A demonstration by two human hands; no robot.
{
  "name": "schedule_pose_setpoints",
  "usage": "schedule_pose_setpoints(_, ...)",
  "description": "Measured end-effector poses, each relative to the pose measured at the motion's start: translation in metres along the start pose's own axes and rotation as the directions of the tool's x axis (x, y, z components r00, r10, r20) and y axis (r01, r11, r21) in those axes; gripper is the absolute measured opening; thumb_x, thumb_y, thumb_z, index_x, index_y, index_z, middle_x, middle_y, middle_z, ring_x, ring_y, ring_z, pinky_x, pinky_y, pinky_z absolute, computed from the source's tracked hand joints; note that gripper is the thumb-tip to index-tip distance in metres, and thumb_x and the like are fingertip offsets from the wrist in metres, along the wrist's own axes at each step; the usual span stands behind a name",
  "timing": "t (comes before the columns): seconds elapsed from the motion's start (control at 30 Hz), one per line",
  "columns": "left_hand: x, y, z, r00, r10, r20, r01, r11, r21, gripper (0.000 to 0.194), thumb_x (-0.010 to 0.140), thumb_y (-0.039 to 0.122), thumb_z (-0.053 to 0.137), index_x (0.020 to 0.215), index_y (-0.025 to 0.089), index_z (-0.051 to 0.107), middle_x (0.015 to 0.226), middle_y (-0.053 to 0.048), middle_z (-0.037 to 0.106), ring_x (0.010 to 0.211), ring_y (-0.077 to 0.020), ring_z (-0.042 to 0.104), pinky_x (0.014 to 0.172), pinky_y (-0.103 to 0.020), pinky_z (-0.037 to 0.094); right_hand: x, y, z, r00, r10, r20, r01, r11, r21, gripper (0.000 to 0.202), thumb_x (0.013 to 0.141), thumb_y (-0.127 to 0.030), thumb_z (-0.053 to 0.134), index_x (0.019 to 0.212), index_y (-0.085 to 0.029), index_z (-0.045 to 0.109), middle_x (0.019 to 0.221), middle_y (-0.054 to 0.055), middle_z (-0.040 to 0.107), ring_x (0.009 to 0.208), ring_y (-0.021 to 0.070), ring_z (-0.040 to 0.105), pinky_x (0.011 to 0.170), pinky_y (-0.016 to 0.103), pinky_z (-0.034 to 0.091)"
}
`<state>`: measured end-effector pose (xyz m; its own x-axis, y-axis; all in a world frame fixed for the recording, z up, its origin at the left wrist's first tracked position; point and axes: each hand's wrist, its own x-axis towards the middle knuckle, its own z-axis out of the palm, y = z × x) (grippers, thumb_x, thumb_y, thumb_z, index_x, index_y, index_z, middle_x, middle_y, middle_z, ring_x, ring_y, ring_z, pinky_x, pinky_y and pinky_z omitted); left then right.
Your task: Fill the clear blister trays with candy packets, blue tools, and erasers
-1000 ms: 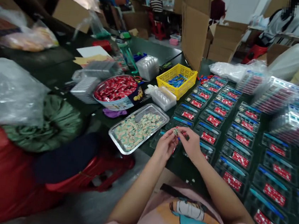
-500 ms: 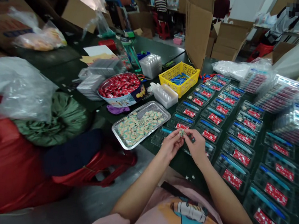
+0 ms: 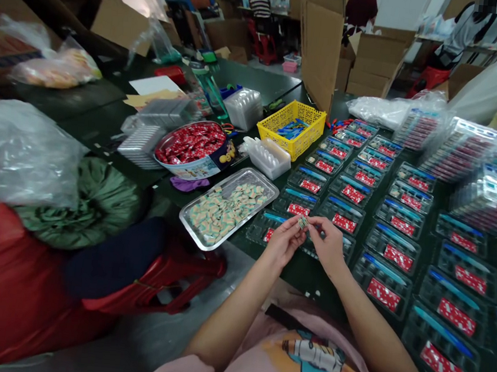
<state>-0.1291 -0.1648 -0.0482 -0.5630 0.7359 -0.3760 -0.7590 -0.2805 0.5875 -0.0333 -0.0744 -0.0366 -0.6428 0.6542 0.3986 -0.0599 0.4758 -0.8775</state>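
My left hand point(image 3: 286, 237) and my right hand point(image 3: 326, 241) meet above the near edge of the table. Between their fingertips they pinch a small stack of pale and green flat pieces point(image 3: 302, 222). The pieces look like those in the metal tray point(image 3: 187, 229) to the left, where many similar small pieces point(image 3: 228, 207) lie loose. Under and beyond my hands are clear plastic trays, each with a blue pen and a red dotted packet point(image 3: 345, 222). The lower fingers of my left hand are curled.
A round tin point(image 3: 194, 168) of red packets and a yellow basket point(image 3: 294, 149) with blue tools stand behind the metal tray. Stacked filled trays point(image 3: 491, 194) rise at the right. A red stool point(image 3: 168, 278) is at the left. Several people sit in the background.
The view has shifted slightly, so the table's contents sit a little further left. Both hands keep the small pieces pinched, with a slight shift of the fingers.
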Motion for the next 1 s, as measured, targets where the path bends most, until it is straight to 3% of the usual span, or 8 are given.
schedule_pose_setpoints(0.2, 0.0, 0.001, -0.002, 0.999, 0.003, -0.032, -0.003, 1.0, -0.003, 0.032, 0.067, 0.011, 0.079, 0.097, 0.014, 0.068, 0.082, -0.005, 0.071, 0.069, -0.0107, 0.066, 0.065, -0.02, 0.051, 0.001, 0.004, 0.002, 1.0, -0.005, 0.012, 0.005, 1.0, -0.014, 0.016, 0.089, -0.023, 0.052, 0.094, -0.02, 0.066, 0.088, 0.003, 0.069, 0.075, 0.0147, 0.063, 0.069, 0.028, 0.05)
schedule_pose_setpoints(0.33, 0.0, 0.0, -0.003, 0.997, 0.031, -0.067, -0.034, 0.998, -0.054, 0.033, 0.064, 0.011, 0.08, 0.095, 0.014, 0.068, 0.08, -0.005, 0.071, 0.068, -0.0108, 0.066, 0.067, -0.021, 0.052, 0.01, 0.003, 0.01, 0.992, -0.124, 0.029, 0.127, 0.984, -0.126, 0.021, 0.09, -0.016, 0.046, 0.09, -0.019, 0.066, 0.087, 0.005, 0.065, 0.081, 0.0167, 0.061, 0.075, 0.031, 0.051)
schedule_pose_setpoints(0.47, 0.0, 0.009, -0.017, 0.985, 0.081, -0.149, -0.099, 0.988, -0.118, 0.034, 0.063, 0.011, 0.081, 0.094, 0.013, 0.067, 0.078, -0.003, 0.07, 0.065, -0.0098, 0.064, 0.066, -0.021, 0.051, 0.021, 0.003, 0.034, 0.952, -0.271, 0.146, 0.297, 0.931, -0.21, 0.027, 0.087, -0.011, 0.043, 0.095, -0.019, 0.067, 0.092, 0.009, 0.064, 0.091, 0.0206, 0.06, 0.085, 0.036, 0.05)
schedule_pose_setpoints(0.57, -0.003, 0.027, -0.036, 0.97, 0.144, -0.198, -0.173, 0.975, -0.139, 0.035, 0.063, 0.011, 0.081, 0.095, 0.014, 0.067, 0.077, -0.003, 0.069, 0.064, -0.0095, 0.064, 0.064, -0.02, 0.05, 0.033, -0.001, 0.064, 0.925, -0.304, 0.226, 0.347, 0.919, -0.184, 0.03, 0.086, -0.01, 0.044, 0.1, -0.019, 0.068, 0.094, 0.009, 0.063, 0.091, 0.0208, 0.06, 0.085, 0.037, 0.051)
schedule_pose_setpoints(0.7, -0.013, 0.056, -0.06, 0.934, 0.217, -0.285, -0.271, 0.948, -0.167, 0.037, 0.065, 0.009, 0.078, 0.099, 0.017, 0.066, 0.069, 0.001, 0.065, 0.066, -0.0099, 0.064, 0.062, -0.019, 0.049, 0.063, -0.006, 0.108, 0.941, -0.261, 0.215, 0.276, 0.96, -0.041, 0.033, 0.087, -0.01, 0.041, 0.103, -0.019, 0.068, 0.1, 0.009, 0.064, 0.095, 0.019, 0.061, 0.09, 0.036, 0.051)
schedule_pose_setpoints(0.8, -0.019, 0.071, -0.071, 0.914, 0.257, -0.314, -0.318, 0.934, -0.161, 0.039, 0.067, 0.008, 0.076, 0.103, 0.02, 0.065, 0.076, 0.001, 0.066, 0.071, -0.0099, 0.065, 0.064, -0.019, 0.049, 0.082, -0.009, 0.131, 0.923, -0.236, 0.304, 0.243, 0.97, 0.015, 0.031, 0.085, -0.01, 0.044, 0.103, -0.018, 0.069, 0.108, 0.009, 0.066, 0.104, 0.0193, 0.061, 0.097, 0.038, 0.048)
schedule_pose_setpoints(0.9, -0.021, 0.074, -0.074, 0.901, 0.289, -0.323, -0.349, 0.926, -0.145, 0.038, 0.067, 0.008, 0.076, 0.102, 0.021, 0.066, 0.079, 0.001, 0.067, 0.073, -0.01, 0.065, 0.066, -0.02, 0.049, 0.082, -0.013, 0.132, 0.903, -0.205, 0.379, 0.195, 0.979, 0.065, 0.028, 0.088, -0.017, 0.047, 0.105, -0.02, 0.069, 0.108, 0.007, 0.069, 0.102, 0.0185, 0.063, 0.095, 0.037, 0.049)
schedule_pose_setpoints(1.0, -0.016, 0.071, -0.072, 0.893, 0.322, -0.315, -0.374, 0.919, -0.121, 0.036, 0.067, 0.011, 0.078, 0.1, 0.021, 0.067, 0.081, 0.0, 0.068, 0.074, -0.0097, 0.065, 0.069, -0.02, 0.049, 0.067, -0.018, 0.116, 0.901, -0.148, 0.409, 0.115, 0.988, 0.103, 0.025, 0.091, -0.026, 0.051, 0.107, -0.022, 0.068, 0.102, 0.005, 0.07, 0.095, 0.0174, 0.065, 0.08, 0.031, 0.052)
